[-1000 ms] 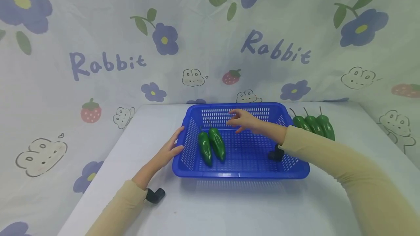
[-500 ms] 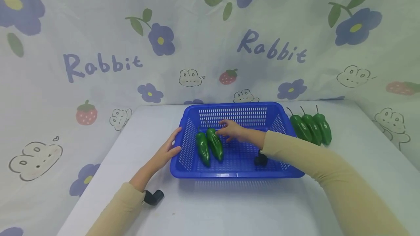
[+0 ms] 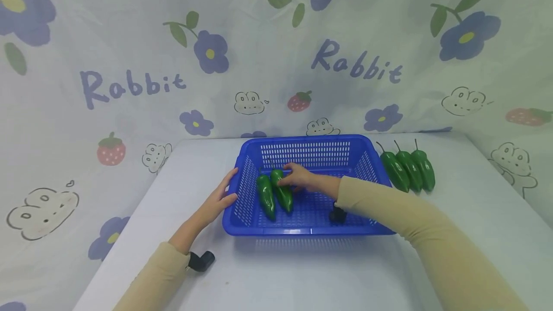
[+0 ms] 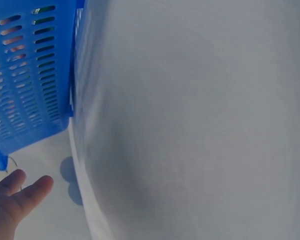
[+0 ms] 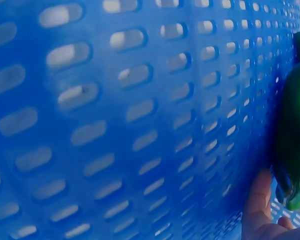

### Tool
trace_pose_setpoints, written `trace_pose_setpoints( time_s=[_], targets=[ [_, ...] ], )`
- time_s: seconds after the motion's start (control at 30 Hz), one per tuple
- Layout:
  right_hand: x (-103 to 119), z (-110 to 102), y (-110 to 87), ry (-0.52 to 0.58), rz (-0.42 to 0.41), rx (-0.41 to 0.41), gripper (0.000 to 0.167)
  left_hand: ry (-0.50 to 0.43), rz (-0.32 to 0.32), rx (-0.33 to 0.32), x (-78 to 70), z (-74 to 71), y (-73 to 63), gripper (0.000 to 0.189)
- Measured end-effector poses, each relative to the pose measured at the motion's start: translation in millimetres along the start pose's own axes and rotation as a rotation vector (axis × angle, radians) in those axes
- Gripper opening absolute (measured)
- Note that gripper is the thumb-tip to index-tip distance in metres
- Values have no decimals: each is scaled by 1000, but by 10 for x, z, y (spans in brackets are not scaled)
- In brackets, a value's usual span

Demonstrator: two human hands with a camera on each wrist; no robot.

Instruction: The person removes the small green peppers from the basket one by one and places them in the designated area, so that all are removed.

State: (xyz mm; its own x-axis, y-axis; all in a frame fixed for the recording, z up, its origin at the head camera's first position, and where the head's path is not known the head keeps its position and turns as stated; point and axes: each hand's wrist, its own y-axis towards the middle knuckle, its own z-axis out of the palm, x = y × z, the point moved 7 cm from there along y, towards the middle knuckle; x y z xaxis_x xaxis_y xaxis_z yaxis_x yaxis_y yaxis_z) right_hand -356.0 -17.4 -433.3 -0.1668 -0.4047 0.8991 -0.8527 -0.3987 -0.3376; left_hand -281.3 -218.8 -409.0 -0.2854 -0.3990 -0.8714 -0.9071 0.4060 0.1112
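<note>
Two glossy green chili peppers lie side by side in the left part of a blue plastic basket [image 3: 268, 231]. My right hand [image 3: 301, 177] reaches into the basket and holds the upper part of the right-hand green chili pepper [image 3: 285, 201], its fingers bent over it. In the right wrist view a digit [image 5: 259, 197] lies against the pepper's side [image 5: 295, 120]. The other green chili pepper [image 3: 265, 197] rests just to the left. My left hand [image 3: 214, 204] rests at the basket's left rim, fingers extended and thumb apart; the left wrist view shows it below the basket wall [image 4: 27, 85].
Three more green chili peppers [image 3: 408, 169] lie in a row on the white table [image 3: 328, 277], just right of the basket. A patterned cloth [image 3: 276, 61] hangs behind the table. Dark wrist cameras sit at both cuffs, the right one over the basket.
My right hand has moved left and down inside the basket onto the right-hand green chili pepper. My left hand has stayed at the rim. The head view has shifted slightly.
</note>
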Motion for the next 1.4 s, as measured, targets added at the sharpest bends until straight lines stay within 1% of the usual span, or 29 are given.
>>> trace_pose_setpoints(
  time_s=[0.07,0.1,0.27,0.37,0.63,0.77,0.87,1.07,1.23,1.4],
  targets=[
    [3,10,-9,-11,-5,-4,70,0,0,0,-2,0,-2,67],
    [3,13,1,-22,-26,3,73,1,0,0,-3,0,-2,67],
    [7,42,8,-70,-26,-2,73,7,0,-5,-9,-1,-1,67],
    [7,62,1,-80,-2,-11,71,11,1,-7,-6,-1,0,67],
    [19,70,-16,-101,3,-9,72,29,18,-16,-9,-4,1,68],
    [12,64,-14,-112,7,-15,71,22,23,-13,-5,1,1,67],
    [7,57,-18,-109,12,-12,70,18,16,-14,0,4,6,67],
    [30,40,-59,-82,33,23,69,21,14,-13,-8,13,1,68],
    [66,5,-127,-63,27,47,68,18,16,-14,-17,10,2,68],
    [81,-44,-219,-58,20,48,69,19,14,-16,-14,4,2,67]
  ],
)
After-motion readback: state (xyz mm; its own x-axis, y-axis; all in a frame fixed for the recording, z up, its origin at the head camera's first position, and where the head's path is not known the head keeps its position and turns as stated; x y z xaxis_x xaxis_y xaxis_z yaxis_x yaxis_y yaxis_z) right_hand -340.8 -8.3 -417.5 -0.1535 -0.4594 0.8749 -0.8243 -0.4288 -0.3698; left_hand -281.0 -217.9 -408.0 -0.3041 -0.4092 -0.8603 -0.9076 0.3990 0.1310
